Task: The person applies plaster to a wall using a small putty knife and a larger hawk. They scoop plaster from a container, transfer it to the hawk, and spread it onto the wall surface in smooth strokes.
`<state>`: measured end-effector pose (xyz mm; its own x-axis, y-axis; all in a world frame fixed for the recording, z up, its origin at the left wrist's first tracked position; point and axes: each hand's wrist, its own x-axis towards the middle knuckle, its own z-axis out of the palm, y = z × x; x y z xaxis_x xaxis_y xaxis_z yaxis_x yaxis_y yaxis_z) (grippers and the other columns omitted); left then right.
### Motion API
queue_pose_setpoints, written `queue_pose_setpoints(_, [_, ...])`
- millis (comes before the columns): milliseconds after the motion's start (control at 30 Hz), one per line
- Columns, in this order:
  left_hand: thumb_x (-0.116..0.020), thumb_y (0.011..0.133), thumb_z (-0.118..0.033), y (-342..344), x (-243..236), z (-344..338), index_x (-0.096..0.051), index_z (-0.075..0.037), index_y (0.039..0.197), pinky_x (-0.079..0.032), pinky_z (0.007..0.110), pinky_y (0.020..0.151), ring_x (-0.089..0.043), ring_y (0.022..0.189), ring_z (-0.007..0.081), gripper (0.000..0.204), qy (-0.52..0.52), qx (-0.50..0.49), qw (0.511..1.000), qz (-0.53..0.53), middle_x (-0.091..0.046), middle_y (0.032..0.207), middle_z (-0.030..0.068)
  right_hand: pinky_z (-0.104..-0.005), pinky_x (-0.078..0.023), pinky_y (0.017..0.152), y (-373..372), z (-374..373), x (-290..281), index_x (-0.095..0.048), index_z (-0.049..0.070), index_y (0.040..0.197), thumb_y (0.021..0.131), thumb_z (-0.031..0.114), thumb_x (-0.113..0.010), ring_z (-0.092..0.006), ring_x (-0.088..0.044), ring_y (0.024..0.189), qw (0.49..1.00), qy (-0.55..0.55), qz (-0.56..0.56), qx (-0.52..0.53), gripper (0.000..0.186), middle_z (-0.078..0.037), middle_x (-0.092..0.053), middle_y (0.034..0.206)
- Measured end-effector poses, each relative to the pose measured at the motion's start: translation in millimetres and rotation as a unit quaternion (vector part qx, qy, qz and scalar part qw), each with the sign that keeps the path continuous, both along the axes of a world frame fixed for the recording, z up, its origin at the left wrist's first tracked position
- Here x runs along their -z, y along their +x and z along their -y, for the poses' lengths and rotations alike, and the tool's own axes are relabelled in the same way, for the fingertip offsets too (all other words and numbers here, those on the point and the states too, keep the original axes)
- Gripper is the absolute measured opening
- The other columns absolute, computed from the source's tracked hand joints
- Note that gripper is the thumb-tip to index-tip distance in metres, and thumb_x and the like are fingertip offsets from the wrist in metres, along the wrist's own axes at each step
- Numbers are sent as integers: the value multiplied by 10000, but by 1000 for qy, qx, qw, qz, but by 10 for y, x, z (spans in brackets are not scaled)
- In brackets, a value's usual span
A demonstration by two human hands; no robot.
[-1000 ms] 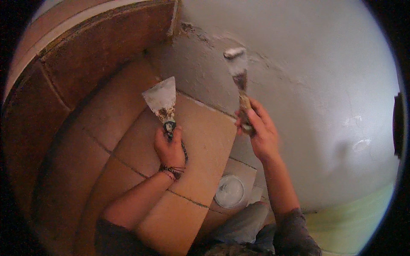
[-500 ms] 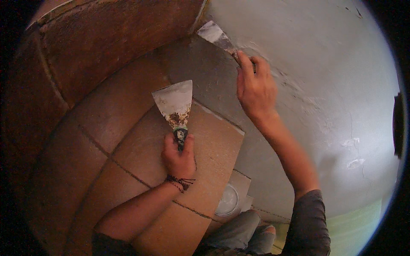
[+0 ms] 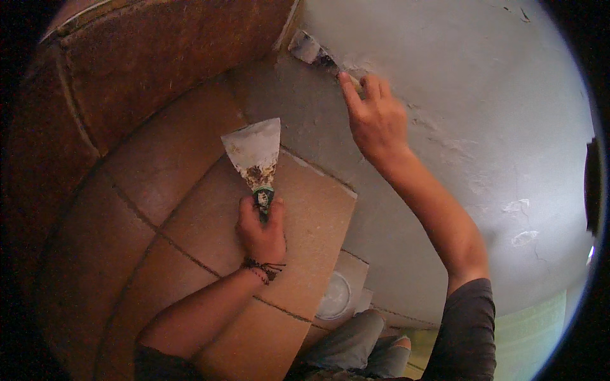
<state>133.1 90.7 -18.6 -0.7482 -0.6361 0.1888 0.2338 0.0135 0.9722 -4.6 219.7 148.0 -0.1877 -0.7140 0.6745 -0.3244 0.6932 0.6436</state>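
My left hand [image 3: 260,232] grips the dark handle of a wide putty knife [image 3: 253,149], its stained metal blade pointing away from me over the tiled step. My right hand [image 3: 375,120] is closed on the pale handle of a narrower putty knife [image 3: 307,49], reaching up to the grey wall [image 3: 476,114] near the corner with the brown tiled riser [image 3: 165,38]. The narrow blade is at the wall surface, near a band of cracked, flaking plaster [image 3: 438,140]. Whether the blade edge touches it is hard to tell.
Tan tiled steps [image 3: 305,241] with dark joints curve away at left and descend beneath me. A round container [image 3: 332,295] with whitish contents sits lower, by my knees [image 3: 356,343]. A pale green surface [image 3: 527,327] is at lower right, and a dark object [image 3: 592,184] at the right rim.
Over the last second my right hand has moved up and forward, bringing the narrow knife toward the corner, and lately shifted slightly left. My left hand has moved only a little.
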Motion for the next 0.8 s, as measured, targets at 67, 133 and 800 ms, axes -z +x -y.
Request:
queue_pose_setpoints(67, [-652,855,-189,4,-8,3,-532,-5,909,-447,313,678,-542,737,148,226,-4,-2,1000,4,-594,801,70,-328,-481,514,37,-24,5,-600,113,1173,741,36,-580,-226,-542,783,1000,2,0,5,439,-83,-504,894])
queue_pose_setpoints(133, [-666,840,-206,4,-26,5,-519,10,899,-460,335,668,-577,720,185,268,-10,-3,1000,0,-613,781,111,-332,-476,511,75,-87,10,-596,98,1173,735,45,-591,-228,-530,780,1000,8,11,7,442,-84,-490,878])
queue_pose_setpoints(800, [-671,827,-197,28,-24,6,-523,25,918,-467,361,666,-595,715,238,282,-29,-2,1000,-7,-616,793,146,-360,-518,544,355,522,-192,-590,2,1013,774,67,-560,-267,-574,801,996,-8,87,-17,249,-124,-513,906])
